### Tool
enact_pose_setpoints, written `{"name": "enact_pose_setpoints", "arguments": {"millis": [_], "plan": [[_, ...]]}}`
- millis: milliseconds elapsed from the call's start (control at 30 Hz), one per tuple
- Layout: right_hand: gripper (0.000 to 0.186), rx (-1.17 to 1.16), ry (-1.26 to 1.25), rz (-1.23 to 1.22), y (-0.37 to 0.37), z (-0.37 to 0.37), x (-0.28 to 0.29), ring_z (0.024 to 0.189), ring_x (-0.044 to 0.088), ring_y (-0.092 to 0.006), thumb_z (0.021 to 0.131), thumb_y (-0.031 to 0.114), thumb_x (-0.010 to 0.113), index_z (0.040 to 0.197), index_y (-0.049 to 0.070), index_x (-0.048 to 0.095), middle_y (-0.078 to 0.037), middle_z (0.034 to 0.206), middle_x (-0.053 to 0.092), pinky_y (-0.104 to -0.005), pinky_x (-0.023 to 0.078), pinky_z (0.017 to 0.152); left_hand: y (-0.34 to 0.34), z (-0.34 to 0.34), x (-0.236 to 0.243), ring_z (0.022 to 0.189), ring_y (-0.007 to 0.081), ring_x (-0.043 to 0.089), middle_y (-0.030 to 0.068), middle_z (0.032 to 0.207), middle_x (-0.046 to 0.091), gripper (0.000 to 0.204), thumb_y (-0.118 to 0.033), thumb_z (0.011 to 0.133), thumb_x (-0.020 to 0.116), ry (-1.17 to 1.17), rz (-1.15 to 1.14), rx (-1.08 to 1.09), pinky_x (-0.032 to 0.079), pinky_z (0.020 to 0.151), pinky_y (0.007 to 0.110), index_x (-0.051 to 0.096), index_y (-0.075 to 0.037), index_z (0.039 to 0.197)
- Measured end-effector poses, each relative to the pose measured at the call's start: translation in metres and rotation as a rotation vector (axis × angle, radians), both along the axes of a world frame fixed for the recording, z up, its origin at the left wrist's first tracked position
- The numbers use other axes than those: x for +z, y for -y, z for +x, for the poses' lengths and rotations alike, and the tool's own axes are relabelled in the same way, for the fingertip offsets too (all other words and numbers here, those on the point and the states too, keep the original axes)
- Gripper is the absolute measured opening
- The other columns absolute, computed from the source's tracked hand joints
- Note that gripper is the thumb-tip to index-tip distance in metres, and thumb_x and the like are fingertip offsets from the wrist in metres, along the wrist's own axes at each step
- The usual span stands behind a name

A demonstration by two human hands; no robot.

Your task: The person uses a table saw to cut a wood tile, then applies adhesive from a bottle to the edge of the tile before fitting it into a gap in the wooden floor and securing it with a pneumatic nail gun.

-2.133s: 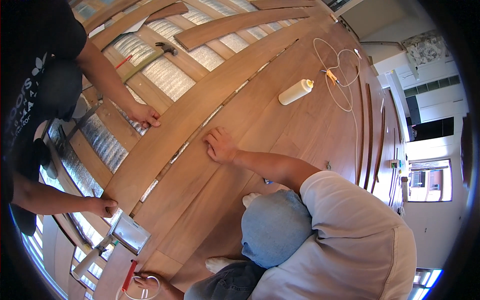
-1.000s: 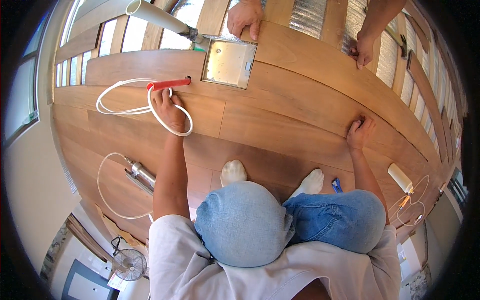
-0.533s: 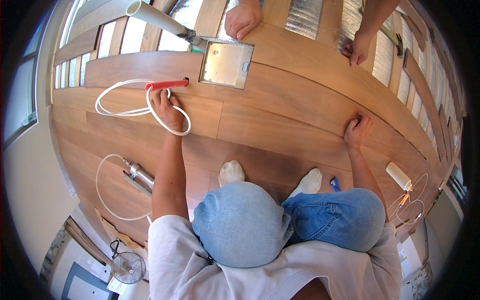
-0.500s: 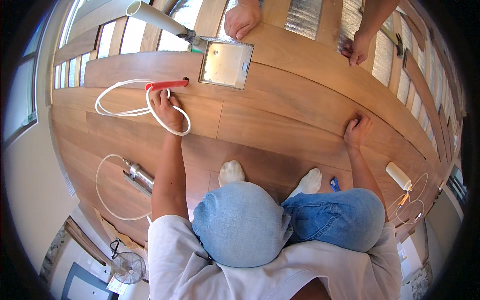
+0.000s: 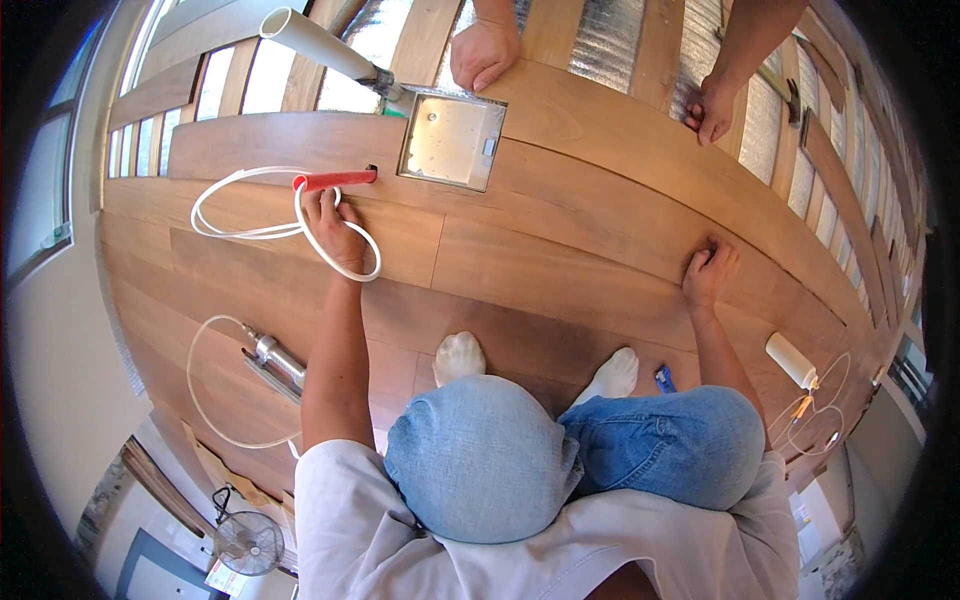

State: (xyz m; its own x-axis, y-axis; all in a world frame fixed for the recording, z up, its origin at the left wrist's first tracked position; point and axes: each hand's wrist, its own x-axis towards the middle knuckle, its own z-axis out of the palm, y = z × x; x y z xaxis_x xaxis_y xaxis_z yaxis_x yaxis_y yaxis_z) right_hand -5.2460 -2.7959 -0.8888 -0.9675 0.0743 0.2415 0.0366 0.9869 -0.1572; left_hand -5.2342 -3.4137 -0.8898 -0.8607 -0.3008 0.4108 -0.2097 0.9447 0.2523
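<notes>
My left hand (image 5: 337,238) rests on the wooden floor planks (image 5: 530,250) with its fingertips against the wood, just below a red tube (image 5: 338,179). A loop of white cable (image 5: 372,245) comes out of that tube and passes around the hand. Farther right, my right hand (image 5: 709,272) is curled with its knuckles bent on a plank near a long seam. Whatever lies under its fingers is hidden. Between the hands and farther off, a square metal floor box (image 5: 450,140) sits in a cut-out, joined to a wide white pipe (image 5: 325,48).
Another person's hands (image 5: 485,52) press on the far plank. Bare battens over silver foil (image 5: 605,45) lie beyond, with a hammer (image 5: 793,95). A metal glue gun (image 5: 277,362) with a hose lies left; a blue tool (image 5: 664,379) and white bottle (image 5: 790,358) lie right.
</notes>
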Motion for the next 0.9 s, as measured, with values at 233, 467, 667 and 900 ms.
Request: {"name": "enact_pose_setpoints", "arguments": {"millis": [233,467,667,900], "plan": [[0.03,0.002,-0.041,-0.055,0.005,0.0021,0.003,0.102,0.051,-0.038,0.082,0.008,0.051,0.11,0.001,0.058,-0.02,0.106,0.056,-0.0475,0.04,0.093,-0.0037,0.0001,0.0055,0.115,0.041,0.05,0.0189,0.123,0.055,0.029,0.003,0.079,0.058,0.057,0.127,0.01,0.042,0.097,0.047,0.064,0.004,0.107],[0.028,-0.028,-0.008,0.015,0.0054,0.0025,0.0042,0.103,0.051,-0.038,0.084,0.009,0.051,0.11,0.001,0.057,-0.02,0.105,0.056,-0.0466,0.041,0.093,-0.0019,-0.0013,0.0055,0.113,0.0414,0.05,0.0193,0.122,0.056,0.027,0.003,0.08,0.057,0.04,0.09,0.0,0.041,0.097,0.049,0.065,0.003,0.107],[0.027,-0.019,-0.011,-0.006,0.0038,0.0022,0.0029,0.101,0.05,-0.0383,0.084,0.011,0.052,0.108,0.001,0.058,-0.02,0.106,0.056,-0.0484,0.04,0.091,-0.0037,-0.0012,0.0061,0.11,0.0415,0.051,0.0184,0.119,0.058,0.028,0.001,0.08,0.057,0.042,0.1,0.004,0.041,0.097,0.049,0.066,0.002,0.106],[0.03,-0.016,-0.002,0.0,0.0017,0.0011,0.0019,0.101,0.05,-0.0382,0.083,0.011,0.053,0.11,0.002,0.058,-0.019,0.106,0.056,-0.0479,0.04,0.091,-0.0027,-0.0001,0.003,0.109,0.0411,0.052,0.0181,0.117,0.059,0.029,0.001,0.079,0.057,0.036,0.086,0.024,0.042,0.096,0.048,0.066,0.001,0.107]]}}
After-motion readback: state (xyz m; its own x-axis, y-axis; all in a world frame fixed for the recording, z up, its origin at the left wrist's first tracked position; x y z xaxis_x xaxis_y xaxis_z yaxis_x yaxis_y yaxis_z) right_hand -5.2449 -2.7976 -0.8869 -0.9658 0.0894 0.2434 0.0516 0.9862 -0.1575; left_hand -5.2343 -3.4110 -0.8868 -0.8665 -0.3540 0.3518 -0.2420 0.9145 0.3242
